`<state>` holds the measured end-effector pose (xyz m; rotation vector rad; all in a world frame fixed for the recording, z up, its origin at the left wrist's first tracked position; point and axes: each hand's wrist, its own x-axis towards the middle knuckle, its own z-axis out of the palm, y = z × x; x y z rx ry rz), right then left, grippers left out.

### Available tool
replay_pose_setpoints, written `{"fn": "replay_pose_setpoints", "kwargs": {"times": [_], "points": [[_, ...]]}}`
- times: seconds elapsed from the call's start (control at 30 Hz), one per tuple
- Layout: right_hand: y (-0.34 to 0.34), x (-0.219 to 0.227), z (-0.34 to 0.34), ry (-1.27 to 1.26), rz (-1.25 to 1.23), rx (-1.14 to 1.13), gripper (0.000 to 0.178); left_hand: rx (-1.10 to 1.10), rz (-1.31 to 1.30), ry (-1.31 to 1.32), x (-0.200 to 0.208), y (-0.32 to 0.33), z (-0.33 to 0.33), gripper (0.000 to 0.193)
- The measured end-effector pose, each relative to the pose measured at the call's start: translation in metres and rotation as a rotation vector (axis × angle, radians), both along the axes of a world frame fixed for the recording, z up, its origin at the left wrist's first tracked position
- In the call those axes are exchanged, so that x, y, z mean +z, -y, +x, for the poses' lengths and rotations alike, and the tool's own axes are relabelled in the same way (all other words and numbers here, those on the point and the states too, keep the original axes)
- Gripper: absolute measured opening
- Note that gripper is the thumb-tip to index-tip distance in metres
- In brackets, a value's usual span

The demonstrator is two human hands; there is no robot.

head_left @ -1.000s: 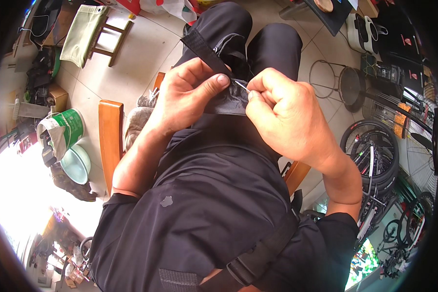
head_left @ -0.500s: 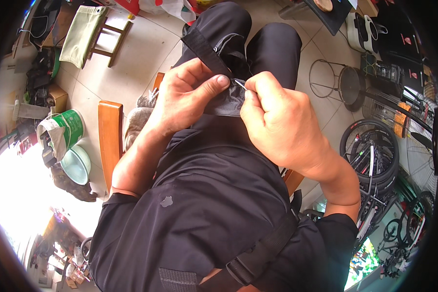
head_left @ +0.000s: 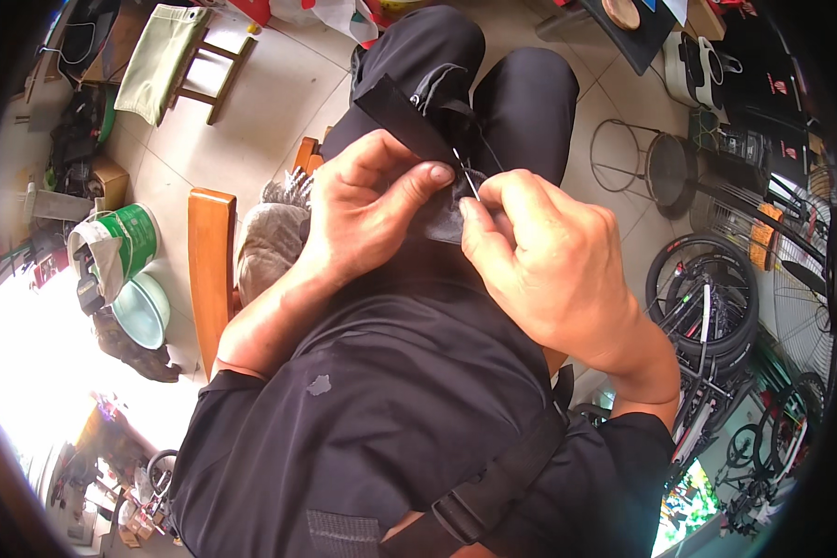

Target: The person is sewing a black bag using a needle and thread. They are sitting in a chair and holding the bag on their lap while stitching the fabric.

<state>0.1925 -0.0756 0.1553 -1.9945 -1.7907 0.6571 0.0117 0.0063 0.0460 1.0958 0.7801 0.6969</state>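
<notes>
A dark fabric piece (head_left: 440, 224), perhaps a small bag, lies over my lap, with a black strap (head_left: 392, 113) running up from it. My left hand (head_left: 367, 200) is closed on the strap, thumb pressed near its lower end. Between thumb and forefinger my right hand (head_left: 553, 251) pinches a thin silver needle (head_left: 473, 186), tilted up and left against the cloth beside my left thumb. A fine dark thread (head_left: 489, 154) seems to run near the right fingers. How deep the needle sits in the cloth is too small to tell.
A wooden chair part (head_left: 211, 279) stands by my left arm. Further left are a green-and-white bucket (head_left: 138, 237) and a pale blue basin (head_left: 143, 312). A folding stool (head_left: 163, 65) stands far left. Bicycle wheels (head_left: 702, 298) and a wire fan guard (head_left: 804, 307) crowd the right.
Both hands and the cloth have shifted slightly nearer to me and right. More of the needle shows now, and the right hand has turned a little.
</notes>
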Motion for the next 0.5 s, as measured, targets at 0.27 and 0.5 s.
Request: {"fn": "replay_pose_setpoints", "kwargs": {"times": [0.27,0.5], "points": [[-0.006,-0.016,0.006,-0.041,0.009,0.035,0.011,-0.122,-0.023,0.073,-0.01,-0.005,-0.009,0.023],[-0.001,-0.011,0.007,-0.053,-0.038,0.007,0.011,-0.165,-0.045,0.101,-0.005,-0.007,-0.007,0.026]]}}
